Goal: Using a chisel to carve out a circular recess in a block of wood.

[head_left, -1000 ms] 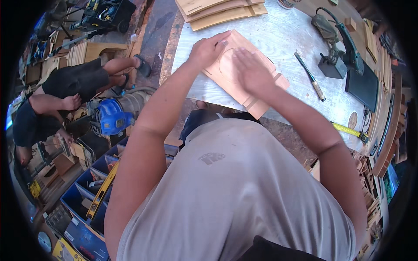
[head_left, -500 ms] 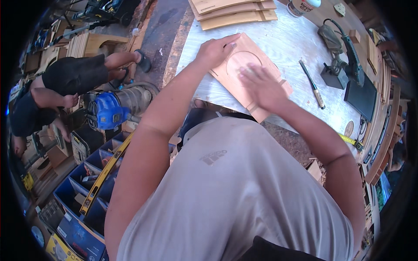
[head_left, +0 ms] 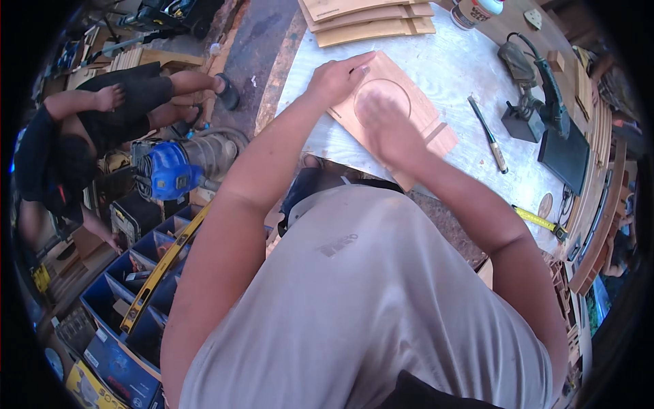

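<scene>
A pale wooden board [head_left: 421, 109] lies at an angle near the edge of the worktable. It has a round groove cut in its face and a slot across its near right part. My left hand [head_left: 337, 83] grips the board's far left corner, fingers along the edge. Laid flat over the round groove is my right hand [head_left: 387, 126], its fingers stretched out and smeared by motion. Part of the groove is hidden under it.
Stacked boards [head_left: 371, 24] lie beyond, beside a can [head_left: 473, 10]. To the right are a slim handled tool [head_left: 489, 136], a corded power tool [head_left: 552, 95] and a tape measure [head_left: 541, 219]. At left, a person [head_left: 122, 102] stands by a blue vacuum [head_left: 170, 170]; a yellow level [head_left: 160, 273] crosses a divided box.
My right hand has slid left across the board, uncovering the groove's right side. My left hand stays at the corner. The person at left has shifted their arms.
</scene>
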Demonstrator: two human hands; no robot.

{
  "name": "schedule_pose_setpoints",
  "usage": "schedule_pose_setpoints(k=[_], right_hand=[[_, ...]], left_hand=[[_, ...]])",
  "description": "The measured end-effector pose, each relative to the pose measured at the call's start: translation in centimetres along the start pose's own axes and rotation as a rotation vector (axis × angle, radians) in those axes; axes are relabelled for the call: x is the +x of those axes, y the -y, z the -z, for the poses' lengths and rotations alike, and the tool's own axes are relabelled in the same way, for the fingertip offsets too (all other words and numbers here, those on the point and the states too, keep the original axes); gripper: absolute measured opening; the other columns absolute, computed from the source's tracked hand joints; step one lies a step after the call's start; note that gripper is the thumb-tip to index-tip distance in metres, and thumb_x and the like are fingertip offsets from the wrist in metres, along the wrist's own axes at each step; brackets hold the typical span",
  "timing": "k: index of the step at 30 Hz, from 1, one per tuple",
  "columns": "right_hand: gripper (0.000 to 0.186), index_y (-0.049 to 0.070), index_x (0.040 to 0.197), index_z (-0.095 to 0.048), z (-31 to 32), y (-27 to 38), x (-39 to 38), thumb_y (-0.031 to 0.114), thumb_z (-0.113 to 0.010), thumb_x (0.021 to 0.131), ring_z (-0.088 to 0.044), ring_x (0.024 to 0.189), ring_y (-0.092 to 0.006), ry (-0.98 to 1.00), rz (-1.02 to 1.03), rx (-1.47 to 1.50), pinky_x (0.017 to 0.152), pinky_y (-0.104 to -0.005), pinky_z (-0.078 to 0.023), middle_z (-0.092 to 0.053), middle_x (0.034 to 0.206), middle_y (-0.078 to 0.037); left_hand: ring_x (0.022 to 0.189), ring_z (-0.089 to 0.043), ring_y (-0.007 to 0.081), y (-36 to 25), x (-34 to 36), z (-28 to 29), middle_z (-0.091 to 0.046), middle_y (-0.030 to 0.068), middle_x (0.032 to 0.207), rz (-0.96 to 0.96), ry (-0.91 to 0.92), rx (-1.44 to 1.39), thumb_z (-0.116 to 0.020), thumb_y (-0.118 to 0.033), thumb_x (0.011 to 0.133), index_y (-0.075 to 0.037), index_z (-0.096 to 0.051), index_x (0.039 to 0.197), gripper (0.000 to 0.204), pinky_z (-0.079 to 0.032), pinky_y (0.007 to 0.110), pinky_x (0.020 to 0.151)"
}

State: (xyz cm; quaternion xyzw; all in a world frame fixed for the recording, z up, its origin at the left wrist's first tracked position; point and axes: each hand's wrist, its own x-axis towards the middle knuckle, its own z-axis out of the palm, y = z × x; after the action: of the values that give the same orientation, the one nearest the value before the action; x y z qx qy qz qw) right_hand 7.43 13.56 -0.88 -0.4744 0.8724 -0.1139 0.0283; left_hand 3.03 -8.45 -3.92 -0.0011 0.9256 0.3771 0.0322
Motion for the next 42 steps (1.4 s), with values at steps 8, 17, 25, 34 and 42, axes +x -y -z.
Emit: schedule_pose_setpoints(k=[8, 17, 25, 34, 42], right_hand=[[0.051, 0.005, 0.148, -0.051, -0.7, -2.4, 0.4, 0.018, -0.050, 0.098, -0.036, 0.150, -0.0327, -0.030, -0.073, -0.119, 0.125, -0.0485, -0.025, -0.045, 0.158, -0.012], [0.050, 0.009, 0.151, -0.048, 1.2, -1.8, 0.7, 0.022, -0.046, 0.102, -0.027, 0.155, -0.0314, 0.114, -0.108, -0.135, 0.127, -0.0504, -0.020, -0.039, 0.163, -0.010], [0.051, 0.010, 0.151, -0.048, 4.2, -3.4, -0.5, 0.023, -0.050, 0.102, -0.026, 0.155, -0.0302, 0.187, 0.005, -0.158, 0.126, -0.0509, -0.022, -0.040, 0.162, -0.007], [0.049, 0.010, 0.150, -0.049, 3.4, -3.7, -1.7, 0.024, -0.045, 0.103, -0.030, 0.154, -0.0324, 0.141, 0.035, -0.148, 0.126, -0.0497, -0.022, -0.041, 0.162, -0.010], [0.050, 0.005, 0.150, -0.048, 2.3, -2.9, -3.0, 0.022, -0.046, 0.102, -0.028, 0.154, -0.0327, 0.154, 0.096, -0.053, 0.126, -0.0534, -0.020, -0.039, 0.162, -0.016]], left_hand=[[0.101, -0.070, 0.0359, -1.6, -0.1, 0.9, -0.074, 0.0148, 0.112, 0.065, 0.093, 0.042, -0.055, -0.040, 0.104, -0.046, -0.054, 0.145, 0.041, -0.055, 0.043, 0.094], [0.106, -0.069, 0.0359, -1.5, 0.0, 1.1, -0.073, 0.0147, 0.118, 0.081, 0.084, 0.016, -0.055, -0.040, 0.104, -0.044, -0.056, 0.144, 0.040, -0.054, 0.042, 0.096], [0.110, -0.068, 0.0359, -0.3, -0.8, 1.2, -0.072, 0.0146, 0.122, 0.112, 0.056, -0.006, -0.055, -0.042, 0.104, -0.044, -0.056, 0.144, 0.040, -0.053, 0.042, 0.099], [0.101, -0.070, 0.0367, -0.5, -1.1, 1.2, -0.074, 0.0150, 0.111, 0.047, 0.008, 0.024, -0.053, -0.043, 0.104, -0.043, -0.057, 0.143, 0.040, -0.054, 0.043, 0.094], [0.112, -0.068, 0.0362, -1.1, -0.9, 1.8, -0.071, 0.0149, 0.123, 0.127, 0.077, 0.002, -0.053, -0.043, 0.105, -0.040, -0.057, 0.144, 0.040, -0.052, 0.041, 0.099]])
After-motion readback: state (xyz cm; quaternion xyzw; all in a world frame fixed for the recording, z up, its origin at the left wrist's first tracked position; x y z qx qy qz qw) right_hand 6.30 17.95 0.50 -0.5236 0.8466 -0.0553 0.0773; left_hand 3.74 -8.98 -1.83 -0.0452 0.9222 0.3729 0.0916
